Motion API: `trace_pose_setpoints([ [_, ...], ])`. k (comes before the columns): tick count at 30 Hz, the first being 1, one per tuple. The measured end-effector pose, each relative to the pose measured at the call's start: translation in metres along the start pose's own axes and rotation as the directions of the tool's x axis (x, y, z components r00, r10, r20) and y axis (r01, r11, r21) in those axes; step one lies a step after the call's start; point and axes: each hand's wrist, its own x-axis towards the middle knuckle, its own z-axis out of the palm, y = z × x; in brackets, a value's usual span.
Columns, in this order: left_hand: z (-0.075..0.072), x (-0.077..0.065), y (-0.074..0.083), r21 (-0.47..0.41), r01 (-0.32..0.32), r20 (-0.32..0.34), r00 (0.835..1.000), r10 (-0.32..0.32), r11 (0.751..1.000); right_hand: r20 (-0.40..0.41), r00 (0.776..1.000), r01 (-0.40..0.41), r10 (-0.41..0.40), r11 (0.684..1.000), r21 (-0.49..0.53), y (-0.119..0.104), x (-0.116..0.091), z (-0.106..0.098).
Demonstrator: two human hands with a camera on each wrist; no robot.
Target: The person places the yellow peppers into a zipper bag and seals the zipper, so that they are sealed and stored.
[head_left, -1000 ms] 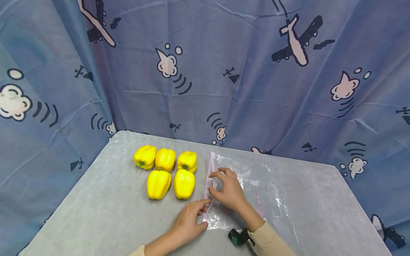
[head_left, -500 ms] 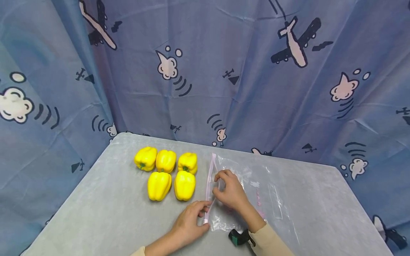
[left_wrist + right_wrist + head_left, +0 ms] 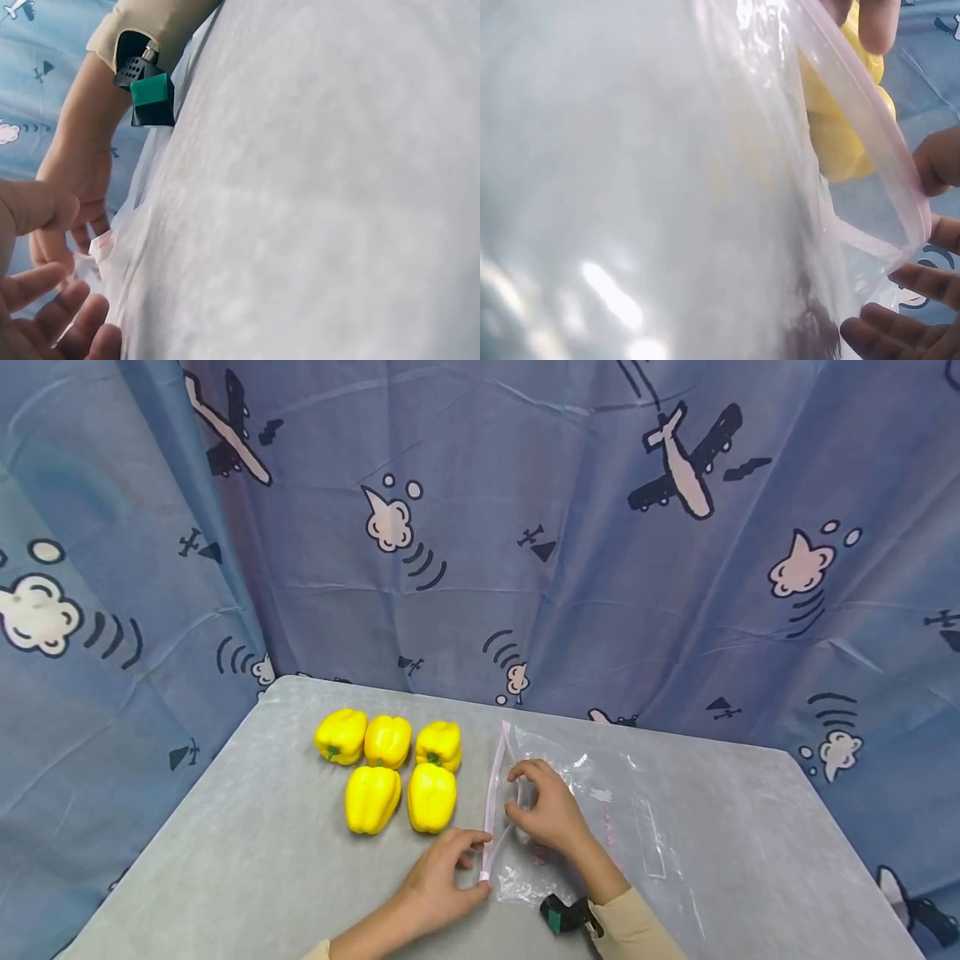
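A clear plastic zip bag point(image 3: 630, 810) lies flat on the table, its pink-edged mouth point(image 3: 492, 793) toward the left. My right hand point(image 3: 552, 810) pinches one layer of the mouth between thumb and fingers, drawing it away from the other layer. In the right wrist view that right hand point(image 3: 922, 292) is on the lifted pink edge point(image 3: 877, 135), and a gap shows between the layers. My left hand point(image 3: 442, 877) rests at the near end of the pink strip with its fingers loosely extended. Fingers point(image 3: 64, 307) spread beside the bag in the left wrist view.
Several yellow bell peppers point(image 3: 372, 799) stand grouped in two rows left of the bag on the grey table point(image 3: 247, 860). A black and green device point(image 3: 562, 914) sits at my right wrist. A blue patterned curtain point(image 3: 465, 543) hangs behind the table.
My right hand has moved slightly to the right with the pinched layer, and the bag's mouth has opened wider. The left hand has stayed almost in place. The peppers have not moved.
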Motion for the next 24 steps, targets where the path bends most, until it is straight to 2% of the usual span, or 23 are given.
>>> trace_pose_setpoints([
  [8,-0.011,0.000,0.006,-0.024,-0.001,0.034,0.999,0.002,1.000,-0.007,1.000,0.004,-0.003,0.995,0.101,0.005,-0.001,-0.003],
  [13,-0.022,0.002,0.012,-0.054,0.030,0.038,0.999,-0.028,0.998,-0.023,1.000,0.006,-0.003,0.986,0.168,0.006,-0.001,-0.007],
  [21,-0.045,0.005,0.020,-0.061,0.059,-0.053,0.997,-0.062,0.996,-0.013,1.000,-0.008,0.011,0.984,0.176,0.006,-0.002,-0.008],
  [24,-0.054,0.008,0.021,-0.086,0.071,-0.067,0.995,-0.076,0.994,-0.016,1.000,-0.018,0.021,0.983,0.180,0.007,-0.003,-0.008],
])
